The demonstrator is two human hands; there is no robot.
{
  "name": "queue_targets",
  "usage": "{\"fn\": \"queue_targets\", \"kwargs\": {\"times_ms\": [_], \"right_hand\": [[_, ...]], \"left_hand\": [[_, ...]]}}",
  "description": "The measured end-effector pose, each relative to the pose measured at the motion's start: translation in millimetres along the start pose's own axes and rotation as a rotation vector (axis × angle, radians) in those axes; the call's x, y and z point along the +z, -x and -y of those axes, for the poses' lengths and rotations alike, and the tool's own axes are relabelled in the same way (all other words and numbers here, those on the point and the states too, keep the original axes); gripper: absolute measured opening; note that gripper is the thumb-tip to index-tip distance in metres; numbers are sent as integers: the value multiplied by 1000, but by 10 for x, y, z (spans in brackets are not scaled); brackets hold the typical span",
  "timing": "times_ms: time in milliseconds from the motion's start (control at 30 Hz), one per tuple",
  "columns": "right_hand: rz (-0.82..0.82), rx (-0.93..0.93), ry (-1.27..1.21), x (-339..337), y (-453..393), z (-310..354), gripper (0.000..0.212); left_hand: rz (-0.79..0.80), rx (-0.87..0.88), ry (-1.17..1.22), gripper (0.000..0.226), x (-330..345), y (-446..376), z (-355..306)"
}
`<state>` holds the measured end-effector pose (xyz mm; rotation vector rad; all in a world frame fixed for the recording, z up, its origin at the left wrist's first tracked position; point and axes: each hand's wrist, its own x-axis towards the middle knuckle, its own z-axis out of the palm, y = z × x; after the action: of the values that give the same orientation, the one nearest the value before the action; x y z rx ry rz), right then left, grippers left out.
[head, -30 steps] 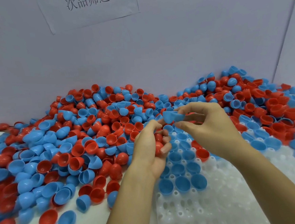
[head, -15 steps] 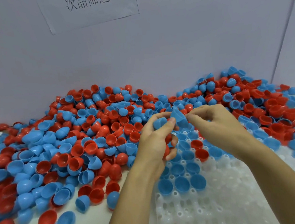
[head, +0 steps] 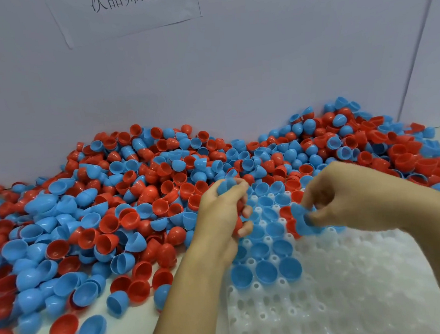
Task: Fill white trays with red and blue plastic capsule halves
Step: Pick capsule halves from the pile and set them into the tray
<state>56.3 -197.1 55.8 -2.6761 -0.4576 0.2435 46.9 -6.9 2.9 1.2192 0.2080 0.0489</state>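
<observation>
Where the heap of loose red and blue plastic capsule halves (head: 142, 199) spreads across the pale desk (head: 137, 329), it banks against a grey-white wall (head: 232, 73) bearing a taped paper sign (head: 125, 8). White moulded plastic tray (head: 341, 289) lies front right, blue halves seated in its near-left cups. Left hand (head: 222, 214): fingers curled round several halves. Right hand (head: 347, 199): fingers pinch one blue half (head: 300, 221) just above the tray.

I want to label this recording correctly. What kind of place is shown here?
Probably a factory or workshop sorting bench. A big loose heap of red and blue plastic capsule halves covers the table, a white plastic tray with round pockets is partly filled, and a printed paper sign is taped to the plain wall.
</observation>
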Motion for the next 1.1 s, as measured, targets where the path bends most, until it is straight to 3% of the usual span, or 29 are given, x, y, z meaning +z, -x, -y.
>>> {"fn": "queue_targets", "kwargs": {"times_ms": [133, 200, 433, 533, 600, 667, 767, 900, 1000, 1100], "right_hand": [[175, 124, 237, 169, -17, 110, 6], [232, 157, 282, 267, -51, 179, 13], [238, 180, 294, 280, -48, 200, 22], [276, 148, 241, 162, -5, 102, 16], [182, 79, 153, 87, 4, 38, 14], [-19, -23, 8, 69, -39, 4, 17], [-272, -167, -292, 166, -119, 87, 4], [-448, -237, -427, 333, -217, 202, 18], [-441, -248, -476, 353, -218, 221, 26], [-389, -268, -506, 314, -201, 190, 18]], "left_hand": [[5, -109, 156, 17, -24, 6, -42], [43, -140, 219, 23, -23, 25, -66], [126, -136, 371, 28, -30, 68, -93], [113, -137, 363, 28, -13, 73, -86], [108, -139, 314, 27, 5, 68, -82], [98, -139, 244, 31, 26, 53, -65], [89, -137, 156, 43, 63, 36, -29], [100, -101, 47, 40, 79, 33, 1], [117, -70, -3, 41, 68, 26, 7], [138, -47, -98, 48, 66, 11, 10]]}}
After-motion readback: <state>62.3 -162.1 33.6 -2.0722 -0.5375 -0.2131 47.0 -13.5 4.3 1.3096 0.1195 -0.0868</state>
